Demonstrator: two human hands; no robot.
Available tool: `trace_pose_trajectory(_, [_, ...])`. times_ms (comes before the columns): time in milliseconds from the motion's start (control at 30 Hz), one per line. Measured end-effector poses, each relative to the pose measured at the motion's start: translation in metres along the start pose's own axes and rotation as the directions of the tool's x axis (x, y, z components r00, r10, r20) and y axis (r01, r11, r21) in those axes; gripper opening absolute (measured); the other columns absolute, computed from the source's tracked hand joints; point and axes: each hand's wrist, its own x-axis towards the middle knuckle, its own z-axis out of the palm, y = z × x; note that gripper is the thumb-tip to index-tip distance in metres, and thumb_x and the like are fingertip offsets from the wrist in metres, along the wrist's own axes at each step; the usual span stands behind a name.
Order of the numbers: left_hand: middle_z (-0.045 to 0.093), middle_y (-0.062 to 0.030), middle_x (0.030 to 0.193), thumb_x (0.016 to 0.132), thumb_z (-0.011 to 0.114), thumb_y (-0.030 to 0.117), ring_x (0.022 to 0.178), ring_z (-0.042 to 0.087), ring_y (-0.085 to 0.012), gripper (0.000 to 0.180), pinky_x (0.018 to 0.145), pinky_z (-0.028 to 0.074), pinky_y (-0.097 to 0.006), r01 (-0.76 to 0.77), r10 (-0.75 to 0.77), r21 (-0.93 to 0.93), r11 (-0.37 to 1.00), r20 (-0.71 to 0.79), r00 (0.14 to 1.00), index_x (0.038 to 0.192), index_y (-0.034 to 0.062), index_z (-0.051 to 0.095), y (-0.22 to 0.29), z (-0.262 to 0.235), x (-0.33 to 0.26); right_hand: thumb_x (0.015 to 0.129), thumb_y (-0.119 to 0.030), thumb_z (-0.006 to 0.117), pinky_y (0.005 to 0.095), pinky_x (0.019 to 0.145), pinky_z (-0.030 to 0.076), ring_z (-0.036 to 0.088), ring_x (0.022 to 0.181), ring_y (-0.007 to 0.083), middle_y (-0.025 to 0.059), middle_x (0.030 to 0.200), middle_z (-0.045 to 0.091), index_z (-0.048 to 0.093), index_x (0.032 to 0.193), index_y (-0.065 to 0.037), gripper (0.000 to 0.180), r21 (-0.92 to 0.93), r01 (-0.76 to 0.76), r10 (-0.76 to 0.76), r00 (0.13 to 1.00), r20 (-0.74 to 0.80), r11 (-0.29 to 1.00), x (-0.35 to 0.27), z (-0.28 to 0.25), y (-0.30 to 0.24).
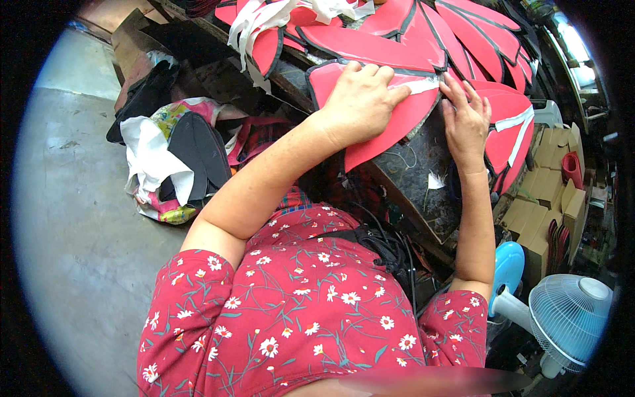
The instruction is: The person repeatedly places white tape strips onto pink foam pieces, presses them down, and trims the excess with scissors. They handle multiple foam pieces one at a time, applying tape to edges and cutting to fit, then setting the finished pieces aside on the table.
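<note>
A red, leaf-shaped flat panel (pixel 380 142) with black edging lies at the worktable's edge. My left hand (pixel 360 106) is closed on its upper part, fingers curled and thumb stretched to the right. From beside that thumb a narrow white strip (pixel 423 86) runs along the panel toward its right corner. My right hand (pixel 466 122) is open at that corner, fingers apart and fingertips close to the strip's end. What lies beneath my left fingers is hidden. Just right of my right hand, another red panel (pixel 512 135) bears white strips.
More red panels (pixel 473 33) overlap across the far worktable (pixel 423 178), with loose white strips (pixel 261 26) at far left. A bag holding black pieces (pixel 198 155) sits left of my arm. Cardboard boxes (pixel 529 218) and a blue fan (pixel 572 317) stand at right.
</note>
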Motion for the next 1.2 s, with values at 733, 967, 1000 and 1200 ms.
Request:
trace_pose_trajectory(733, [0.056, -0.0150, 0.131, 0.076, 0.072, 0.054, 0.120, 0.052, -0.0306, 0.072, 0.106, 0.038, -0.047, 0.021, -0.026, -0.071, 0.997, -0.061, 0.998, 0.125, 0.0022, 0.062, 0.002, -0.007, -0.038, 0.097, -0.015, 0.059, 0.0488, 0.109, 0.041, 0.059, 0.122, 0.0344, 0.0135, 0.133, 0.062, 0.056, 0.136, -0.004, 0.040, 0.241, 0.187, -0.212, 0.974, 0.081, 0.952, -0.006, 0.004, -0.041])
trace_pose_trajectory(967, [0.058, -0.0125, 0.127, 0.079, 0.071, 0.053, 0.127, 0.049, -0.0304, 0.065, 0.110, 0.036, -0.051, -0.014, 0.016, 0.039, 0.999, -0.052, 0.999, 0.123, 0.0053, 0.065, -0.016, -0.042, -0.079, 0.092, -0.012, 0.066, 0.0430, 0.100, 0.048, 0.065, 0.111, 0.0332, 0.0163, 0.123, 0.067, 0.057, 0.134, -0.005, 0.044, 0.279, 0.131, -0.153, 0.986, 0.061, 0.951, 0.001, 0.002, -0.038])
trace_pose_trajectory(1000, [0.059, -0.0133, 0.125, 0.079, 0.072, 0.050, 0.126, 0.050, -0.0314, 0.059, 0.109, 0.037, -0.051, -0.009, 0.011, 0.036, 0.999, -0.047, 0.999, 0.116, 0.0054, 0.068, -0.019, -0.048, -0.085, 0.091, -0.012, 0.066, 0.0429, 0.098, 0.049, 0.065, 0.109, 0.0325, 0.0154, 0.120, 0.068, 0.057, 0.134, -0.006, 0.044, 0.326, 0.093, -0.129, 0.988, 0.090, 0.941, 0.006, -0.001, -0.039])
trace_pose_trajectory(1200, [0.059, -0.0153, 0.126, 0.078, 0.076, 0.035, 0.121, 0.053, -0.0351, 0.040, 0.106, 0.042, -0.048, 0.018, -0.042, -0.116, 0.993, -0.204, 0.978, 0.104, 0.0056, 0.068, -0.054, -0.078, -0.072, 0.092, -0.015, 0.068, 0.0376, 0.086, 0.052, 0.068, 0.099, 0.0275, 0.0125, 0.106, 0.072, 0.059, 0.132, -0.009, 0.042, 0.511, 0.004, -0.083, 0.988, 0.133, 0.859, 0.075, 0.000, -0.047])
